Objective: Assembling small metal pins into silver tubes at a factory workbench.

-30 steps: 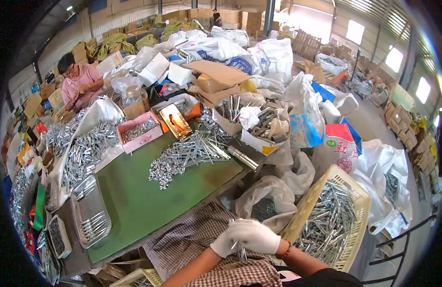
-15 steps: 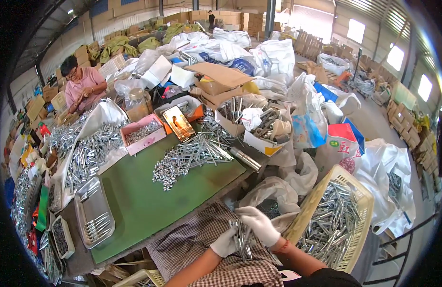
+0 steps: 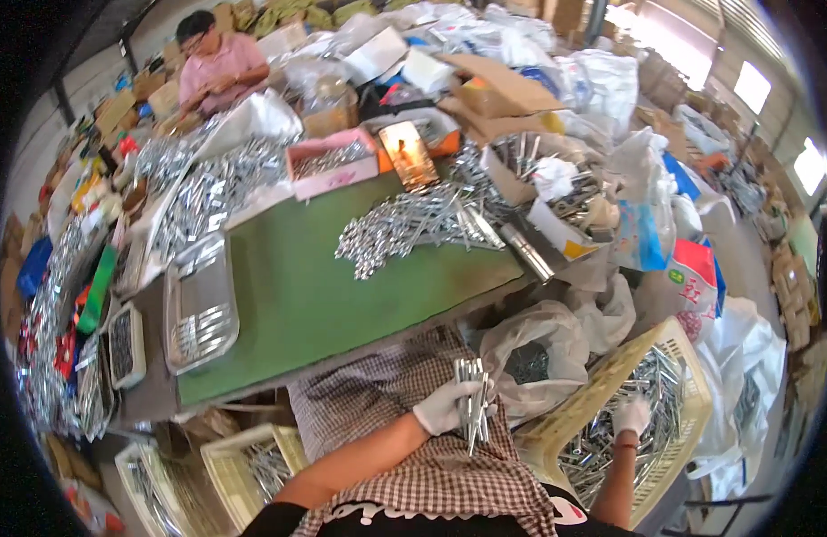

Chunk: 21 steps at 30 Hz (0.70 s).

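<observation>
My left hand [image 3: 438, 409], in a white glove, is closed around a bundle of slim metal tubes [image 3: 472, 421] above my checked apron [image 3: 377, 394]. The tubes stand roughly upright in it. To the right, my gloved right hand [image 3: 632, 415] reaches into a cream plastic crate [image 3: 698, 394] and touches the heap of similar metal tubes [image 3: 601, 452] there. Its fingers are blurred and partly hidden. Ahead, a green work surface [image 3: 288, 304] bears a pile of metal tubes and small fittings [image 3: 404, 224].
A metal tray [image 3: 230, 300] with tubes lies on the surface's left. A pink box [image 3: 333, 183], a lit phone [image 3: 408, 157] and a thick metal cylinder [image 3: 526, 252] line its far side. White sacks [image 3: 530, 394] stand beside the crate. A co-worker [image 3: 218, 67] sits far left.
My right hand has left the bundle by my left hand and moved right into the crate. My left hand still holds the tubes. The view has shifted.
</observation>
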Motion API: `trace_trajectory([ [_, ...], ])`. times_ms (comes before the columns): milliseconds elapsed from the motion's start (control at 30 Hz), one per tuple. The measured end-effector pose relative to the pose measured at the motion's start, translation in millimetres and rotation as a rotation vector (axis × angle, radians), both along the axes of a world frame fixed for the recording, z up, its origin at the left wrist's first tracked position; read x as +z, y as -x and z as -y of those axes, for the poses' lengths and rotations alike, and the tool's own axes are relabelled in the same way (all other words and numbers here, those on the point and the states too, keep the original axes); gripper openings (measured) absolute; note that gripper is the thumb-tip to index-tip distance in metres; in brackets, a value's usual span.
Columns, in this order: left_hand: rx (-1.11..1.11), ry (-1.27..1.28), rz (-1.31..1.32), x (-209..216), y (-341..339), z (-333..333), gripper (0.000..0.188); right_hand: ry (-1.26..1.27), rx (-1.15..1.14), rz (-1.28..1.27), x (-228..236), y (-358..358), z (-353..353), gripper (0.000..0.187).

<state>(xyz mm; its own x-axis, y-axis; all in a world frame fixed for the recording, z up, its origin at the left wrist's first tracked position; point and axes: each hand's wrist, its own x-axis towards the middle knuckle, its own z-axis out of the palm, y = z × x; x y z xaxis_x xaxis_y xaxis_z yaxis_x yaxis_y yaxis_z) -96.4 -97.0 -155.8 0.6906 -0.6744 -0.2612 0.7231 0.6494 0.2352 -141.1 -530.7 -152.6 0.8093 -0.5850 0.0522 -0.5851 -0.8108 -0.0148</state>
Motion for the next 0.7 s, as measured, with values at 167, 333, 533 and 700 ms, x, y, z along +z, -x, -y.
trace_trajectory([
  [167, 0.001, -0.016, 0.025, 2, 0, 1, 0.026, -0.029, 0.163, 0.041, -31, 24, -3, 0.037],
  [333, 0.009, -0.013, 0.042, -1, 2, 0, 0.025, -0.143, 0.122, -0.081, -16, 16, -4, 0.032],
  [533, -0.003, -0.014, 0.042, -5, 2, 3, 0.024, -0.201, 0.056, -0.149, -35, 28, 11, 0.074],
  [700, -0.037, -0.066, 0.07, 2, -3, 1, 0.025, -0.053, 0.224, -0.056, -22, 33, 8, 0.058],
])
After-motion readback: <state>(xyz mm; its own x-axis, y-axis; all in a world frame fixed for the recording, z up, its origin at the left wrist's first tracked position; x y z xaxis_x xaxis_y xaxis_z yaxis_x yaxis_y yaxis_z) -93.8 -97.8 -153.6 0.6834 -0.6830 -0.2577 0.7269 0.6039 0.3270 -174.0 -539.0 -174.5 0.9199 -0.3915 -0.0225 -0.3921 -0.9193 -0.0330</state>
